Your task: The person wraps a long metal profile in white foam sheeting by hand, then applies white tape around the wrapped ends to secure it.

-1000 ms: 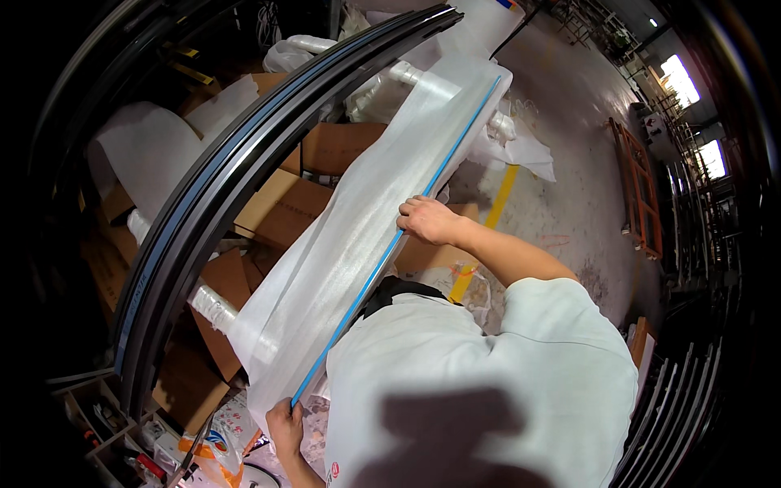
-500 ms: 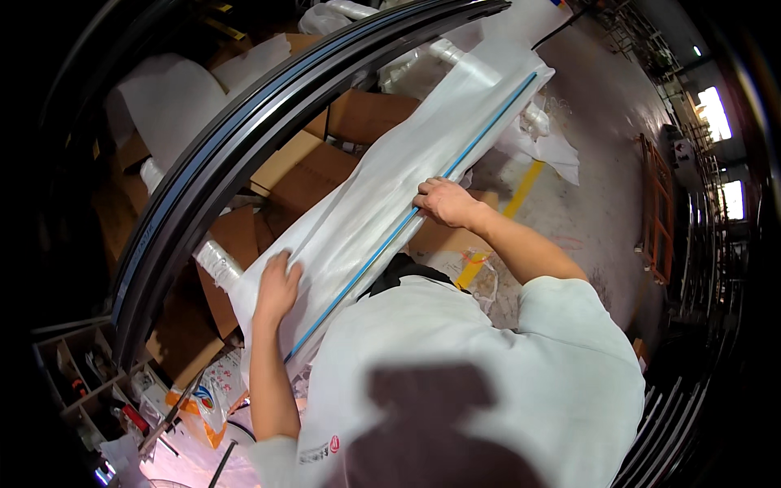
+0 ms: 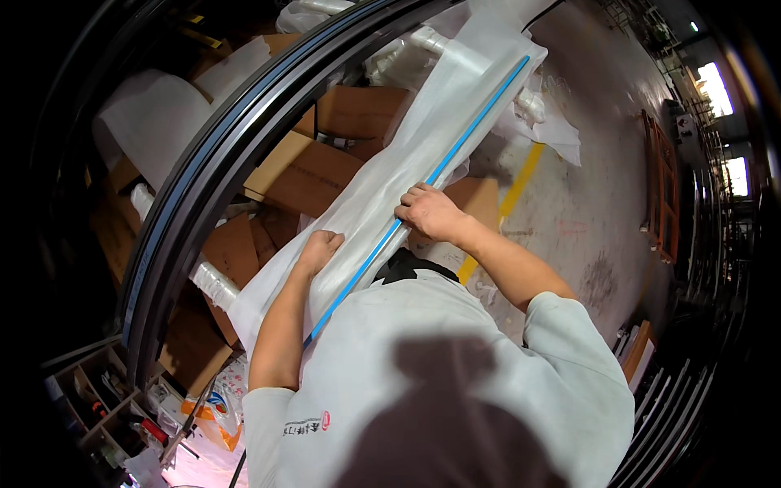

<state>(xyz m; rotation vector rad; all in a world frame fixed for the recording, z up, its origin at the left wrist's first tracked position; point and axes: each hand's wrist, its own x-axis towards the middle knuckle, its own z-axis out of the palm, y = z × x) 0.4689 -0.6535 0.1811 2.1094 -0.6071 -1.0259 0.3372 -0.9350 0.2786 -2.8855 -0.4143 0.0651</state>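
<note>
A long bar with a bright blue strip (image 3: pixel 351 281) runs diagonally from upper right to lower left in front of me. White foam sheet (image 3: pixel 382 167) lies under and along it. My left hand (image 3: pixel 320 251) is closed on a fold of this sheet, left of the strip, with its fingertips partly hidden. Farther up the bar, my right hand (image 3: pixel 431 213) curls its fingers over the blue strip and presses on the bar and sheet. The bar's near end is hidden by my left arm and shirt.
A curved-looking dark frame bar (image 3: pixel 207 154) crosses the left side. Behind it lie open cardboard boxes (image 3: pixel 305 172) and plastic-wrapped rack arms (image 3: pixel 213 285). A divided tool tray (image 3: pixel 106 398) stands at lower left. Metal lengths (image 3: pixel 667 415) are stacked at lower right, past the yellow floor line (image 3: pixel 522 183).
My left hand has moved right toward the blue strip, its fingers closing and drawing the sheet's fold over. My right hand has shifted slightly left and stays on the bar.
</note>
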